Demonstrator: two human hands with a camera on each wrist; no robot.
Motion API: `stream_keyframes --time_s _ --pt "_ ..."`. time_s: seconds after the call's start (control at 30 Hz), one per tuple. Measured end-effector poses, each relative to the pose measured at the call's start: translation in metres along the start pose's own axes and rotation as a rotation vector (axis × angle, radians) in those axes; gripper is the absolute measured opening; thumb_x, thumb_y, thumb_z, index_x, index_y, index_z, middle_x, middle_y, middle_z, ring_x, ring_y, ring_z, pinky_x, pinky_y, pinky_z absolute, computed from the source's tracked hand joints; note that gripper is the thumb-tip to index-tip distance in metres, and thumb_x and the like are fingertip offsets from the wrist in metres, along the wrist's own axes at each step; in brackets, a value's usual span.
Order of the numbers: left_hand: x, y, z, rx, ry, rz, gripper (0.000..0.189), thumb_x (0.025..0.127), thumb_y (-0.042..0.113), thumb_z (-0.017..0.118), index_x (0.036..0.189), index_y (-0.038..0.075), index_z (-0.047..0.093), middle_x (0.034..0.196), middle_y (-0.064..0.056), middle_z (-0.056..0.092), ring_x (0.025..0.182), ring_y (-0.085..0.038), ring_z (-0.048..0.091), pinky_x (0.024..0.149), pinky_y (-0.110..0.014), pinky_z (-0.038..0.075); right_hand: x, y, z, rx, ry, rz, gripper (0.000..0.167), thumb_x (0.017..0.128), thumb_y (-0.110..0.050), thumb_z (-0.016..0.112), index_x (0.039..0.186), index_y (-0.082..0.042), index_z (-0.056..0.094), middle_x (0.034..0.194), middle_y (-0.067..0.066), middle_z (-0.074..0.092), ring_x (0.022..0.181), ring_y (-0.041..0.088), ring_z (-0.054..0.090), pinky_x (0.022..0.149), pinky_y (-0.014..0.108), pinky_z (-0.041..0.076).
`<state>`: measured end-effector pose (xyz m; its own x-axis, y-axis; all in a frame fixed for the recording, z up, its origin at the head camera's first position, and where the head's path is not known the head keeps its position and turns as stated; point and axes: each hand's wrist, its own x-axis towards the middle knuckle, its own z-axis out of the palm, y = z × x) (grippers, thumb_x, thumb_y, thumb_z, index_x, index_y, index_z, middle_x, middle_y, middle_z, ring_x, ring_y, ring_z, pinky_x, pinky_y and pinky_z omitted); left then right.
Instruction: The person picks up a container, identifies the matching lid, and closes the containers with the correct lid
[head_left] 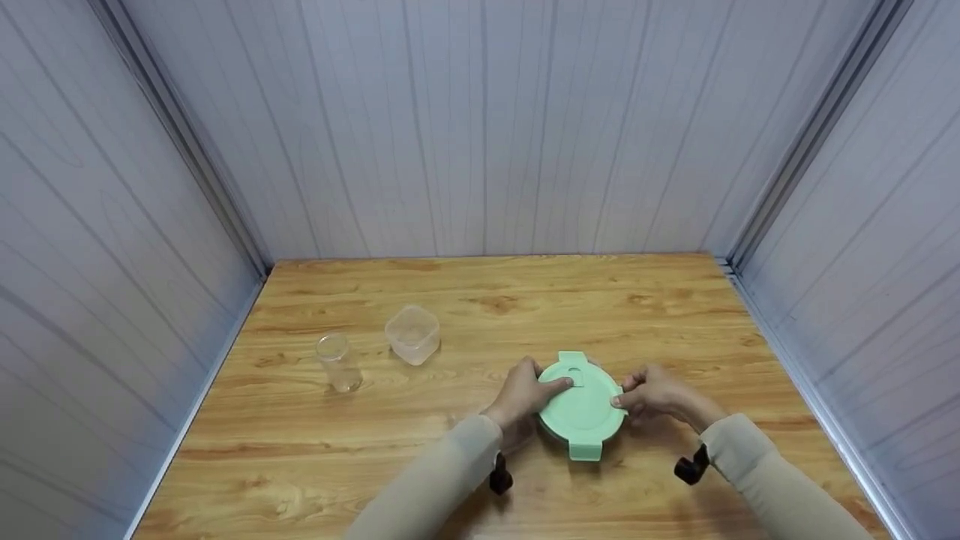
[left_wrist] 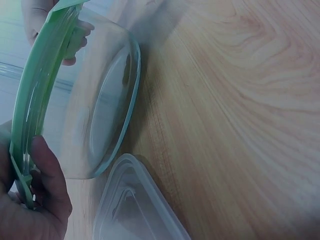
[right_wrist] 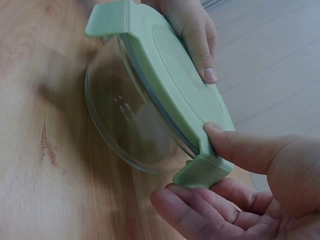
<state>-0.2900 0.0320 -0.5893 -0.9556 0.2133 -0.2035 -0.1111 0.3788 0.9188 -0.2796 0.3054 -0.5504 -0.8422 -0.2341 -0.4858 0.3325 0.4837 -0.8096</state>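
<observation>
A round glass bowl (right_wrist: 125,110) stands on the table at the centre right, covered by a light green lid (head_left: 581,409) with side flaps. My left hand (head_left: 523,396) grips the lid's left edge, thumb laid on top near a small vent and fingers curled beneath the rim. On the right side, my right hand (head_left: 660,394) pinches a flap (right_wrist: 205,170); the thumb presses the lid top and the fingers lie under the flap. In the head view the flaps (head_left: 585,451) at the near and far sides stick outward. The lid hides most of the bowl from above.
A translucent square plastic container (head_left: 414,335) stands left of the bowl, towards the back. Farther left is a small clear glass jar (head_left: 340,365). The wooden table (head_left: 300,450) is bounded by white panel walls (head_left: 480,135) at the back and both sides.
</observation>
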Motion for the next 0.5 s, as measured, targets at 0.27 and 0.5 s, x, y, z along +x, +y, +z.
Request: stream_keyframes --time_s 0.27,0.5 --pt "-0.0016 0.0001 0.0006 -0.052 0.000 -0.024 0.045 0.094 0.038 0.087 0.099 0.010 0.053 0.098 -0.002 0.057 0.092 -0.014 0.056 0.073 -0.021 0.051 0.0039 0.0058 -0.0005 0.036 -0.027 -0.026 0.020 0.094 -0.010 0.083 0.096 -0.006 0.064 0.087 0.005 0.070 0.075 0.016 0.073 0.069 0.033 0.067" --pt "-0.0010 0.0005 -0.0001 -0.059 -0.001 -0.017 0.046 0.094 0.038 0.087 0.098 0.010 0.051 0.096 -0.001 0.054 0.091 -0.014 0.054 0.073 -0.022 0.049 0.0060 0.0076 0.0000 0.067 -0.042 -0.032 0.018 0.095 -0.007 0.082 0.096 -0.005 0.064 0.089 0.005 0.068 0.078 0.016 0.072 0.072 0.034 0.068"
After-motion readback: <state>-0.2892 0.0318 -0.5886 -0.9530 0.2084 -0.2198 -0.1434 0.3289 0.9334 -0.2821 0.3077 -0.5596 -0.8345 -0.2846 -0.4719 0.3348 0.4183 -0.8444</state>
